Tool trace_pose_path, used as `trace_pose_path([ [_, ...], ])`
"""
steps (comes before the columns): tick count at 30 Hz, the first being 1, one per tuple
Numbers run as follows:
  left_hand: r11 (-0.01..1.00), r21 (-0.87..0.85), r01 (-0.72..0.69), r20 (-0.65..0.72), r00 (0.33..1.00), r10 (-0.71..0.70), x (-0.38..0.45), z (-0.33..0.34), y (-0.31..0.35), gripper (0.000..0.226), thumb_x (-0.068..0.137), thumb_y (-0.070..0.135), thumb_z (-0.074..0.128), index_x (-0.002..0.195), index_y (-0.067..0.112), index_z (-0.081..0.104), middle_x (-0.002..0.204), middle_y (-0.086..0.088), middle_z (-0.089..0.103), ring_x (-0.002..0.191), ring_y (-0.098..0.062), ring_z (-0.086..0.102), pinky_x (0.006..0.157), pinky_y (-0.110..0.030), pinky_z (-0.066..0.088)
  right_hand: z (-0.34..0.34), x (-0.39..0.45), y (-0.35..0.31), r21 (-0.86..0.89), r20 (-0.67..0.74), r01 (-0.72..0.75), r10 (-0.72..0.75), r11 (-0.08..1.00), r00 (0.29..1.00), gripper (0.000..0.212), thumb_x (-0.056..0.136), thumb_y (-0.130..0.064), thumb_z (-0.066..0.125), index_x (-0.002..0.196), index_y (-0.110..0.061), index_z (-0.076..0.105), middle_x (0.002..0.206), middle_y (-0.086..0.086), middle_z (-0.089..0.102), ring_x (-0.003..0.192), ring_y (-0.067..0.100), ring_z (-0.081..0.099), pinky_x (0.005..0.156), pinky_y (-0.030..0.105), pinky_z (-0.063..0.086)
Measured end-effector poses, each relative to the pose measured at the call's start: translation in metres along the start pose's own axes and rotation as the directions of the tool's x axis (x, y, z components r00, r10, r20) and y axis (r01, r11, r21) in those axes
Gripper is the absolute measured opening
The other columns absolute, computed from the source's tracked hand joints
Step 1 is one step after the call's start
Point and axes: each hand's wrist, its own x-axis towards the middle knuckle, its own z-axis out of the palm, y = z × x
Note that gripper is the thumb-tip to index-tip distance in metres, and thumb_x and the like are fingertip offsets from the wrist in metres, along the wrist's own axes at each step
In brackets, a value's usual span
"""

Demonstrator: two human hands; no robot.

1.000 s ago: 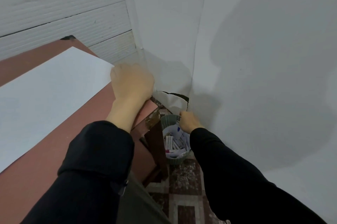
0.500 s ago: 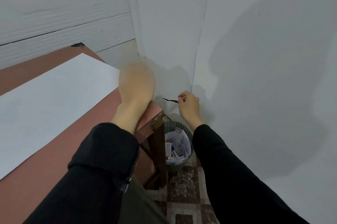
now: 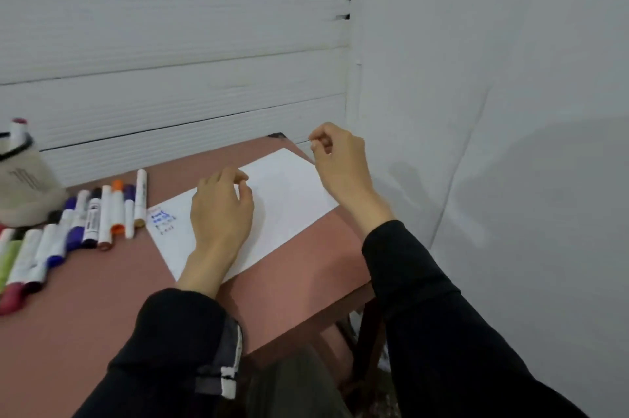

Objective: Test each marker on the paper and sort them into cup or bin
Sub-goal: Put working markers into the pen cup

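Observation:
A white sheet of paper point(image 3: 289, 199) lies on the reddish table point(image 3: 292, 284), with blue and dark test scribbles point(image 3: 162, 218) at its left corner. My left hand point(image 3: 221, 213) hovers over or rests on the paper's middle, fingers loosely curled and empty. Above the table's far right corner, my right hand point(image 3: 340, 162) is raised with loosely curled fingers and holds nothing. A row of several markers point(image 3: 92, 216) lies to the left of the paper. At the left edge stands a beige cup point(image 3: 23, 189) with a marker point(image 3: 17, 127) sticking out. The bin is out of view.
A white slatted wall point(image 3: 170, 77) runs behind the table, and a plain white wall point(image 3: 493, 111) closes the right side. The table's right edge drops off beside a wooden leg point(image 3: 369, 336). My dark sleeves fill the lower part of the view.
The view swung left from the bin on the floor to the tabletop. My right hand rose from the bin to above the table corner. My left hand moved onto the paper.

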Motion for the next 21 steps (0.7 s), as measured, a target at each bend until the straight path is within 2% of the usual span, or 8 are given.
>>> trace_pose_path([
  [6,0.978,0.192,0.081,-0.097,0.993,-0.064,0.004,-0.066,-0.078,0.02,0.091,0.01,0.052,0.104,0.005,0.066,0.102,-0.016,0.065,0.1,-0.034,0.053,0.081,-0.043,0.043,0.093,-0.025,-0.042,-0.105,0.252,0.146,-0.115,0.984,0.961,0.026,0.096,-0.003,0.043,0.108,-0.009,0.065,0.1,0.005,0.067,0.089,0.02,0.06,0.077,0.036,0.053],
  [9,0.96,0.259,0.109,-0.12,0.989,-0.08,0.003,-0.088,-0.106,0.019,0.09,0.01,0.052,0.102,0.006,0.066,0.099,-0.015,0.065,0.099,-0.035,0.053,0.081,-0.045,0.044,0.132,-0.035,-0.053,-0.193,0.384,0.225,-0.137,0.955,0.913,0.03,0.096,-0.003,0.043,0.118,-0.008,0.063,0.115,0.01,0.065,0.105,0.029,0.059,0.088,0.041,0.05],
  [11,0.949,0.291,0.122,-0.129,0.988,-0.088,0.005,-0.095,-0.118,0.019,0.09,0.011,0.052,0.103,0.008,0.066,0.101,-0.015,0.065,0.1,-0.036,0.053,0.084,-0.045,0.041,0.15,-0.033,-0.058,-0.248,0.432,0.27,-0.143,0.93,0.891,0.026,0.095,-0.003,0.044,0.113,-0.005,0.062,0.112,0.011,0.065,0.103,0.033,0.06,0.086,0.044,0.05],
  [13,0.939,0.315,0.137,-0.121,0.987,-0.103,0.007,-0.097,-0.123,0.021,0.092,0.016,0.051,0.106,0.008,0.065,0.106,-0.014,0.064,0.102,-0.033,0.051,0.084,-0.042,0.039,0.162,-0.03,-0.061,-0.278,0.455,0.292,-0.143,0.915,0.879,0.024,0.097,-0.007,0.044,0.114,-0.003,0.06,0.116,0.012,0.063,0.106,0.034,0.059,0.089,0.044,0.048],
  [16,0.922,0.364,0.131,-0.095,0.99,-0.103,0.009,-0.09,-0.124,0.026,0.094,0.025,0.05,0.11,0.01,0.063,0.115,-0.013,0.061,0.11,-0.032,0.048,0.09,-0.041,0.038,0.171,-0.029,-0.058,-0.317,0.522,0.31,-0.109,0.896,0.846,0.032,0.102,-0.017,0.041,0.129,-0.005,0.054,0.134,0.011,0.054,0.122,0.03,0.05,0.101,0.037,0.039],
  [21,0.817,0.565,0.118,0.0,0.99,-0.143,0.02,-0.079,-0.127,0.048,0.092,0.047,0.045,0.123,0.011,0.055,0.133,-0.011,0.049,0.127,-0.032,0.037,0.104,-0.044,0.033,0.179,-0.03,-0.049,-0.324,0.546,0.306,-0.087,0.895,0.833,0.034,0.103,-0.022,0.038,0.13,-0.009,0.054,0.132,0.007,0.057,0.123,0.024,0.051,0.104,0.034,0.036],
])
